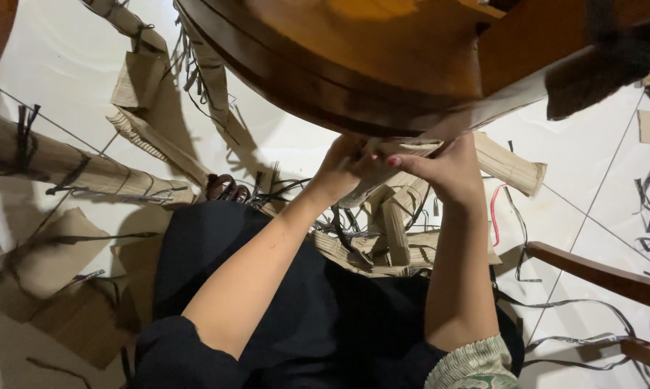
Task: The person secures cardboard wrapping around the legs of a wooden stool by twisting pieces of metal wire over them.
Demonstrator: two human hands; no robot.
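Observation:
My left hand (341, 167) and my right hand (446, 170) meet just under the curved edge of a brown wooden table top (354, 50). Both grip a strip of tan corrugated cardboard wrapping (419, 148) that runs along the table's rim. My right thumb nail is painted red. Below my hands lies a heap of torn cardboard pieces (393, 230) laced with black plastic straps. Black cloth (267, 302) covers my lap beneath my forearms.
Cardboard-wrapped furniture parts (65, 166) with black straps lie on the white tiled floor (599, 173) at left. Flat cardboard scraps (51, 281) sit lower left. A bare wooden chair frame (599, 277) stands at right. Loose black straps (646, 194) and a red cord (495, 212) litter the floor.

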